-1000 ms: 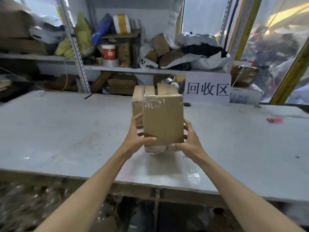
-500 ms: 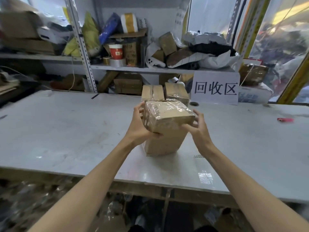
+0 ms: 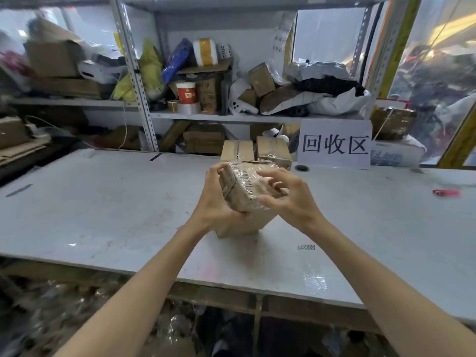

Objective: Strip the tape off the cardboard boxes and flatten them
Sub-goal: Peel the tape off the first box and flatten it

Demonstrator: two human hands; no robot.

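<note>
Head view: a pale grey flat surface (image 3: 103, 202) spans the scene. At its centre a brown cardboard box wrapped in clear tape (image 3: 242, 188) is tilted, one taped face turned up. Two plain brown cardboard boxes (image 3: 238, 150) stand just beyond it at 12 o'clock. The left hand (image 3: 216, 202) grips the taped box's 9 o'clock side, fingers curled over the far edge. The right hand (image 3: 288, 199) pinches its 3 o'clock side, bent fingertips on the tape. A small pink object (image 3: 445, 193) lies at 3 o'clock.
</note>
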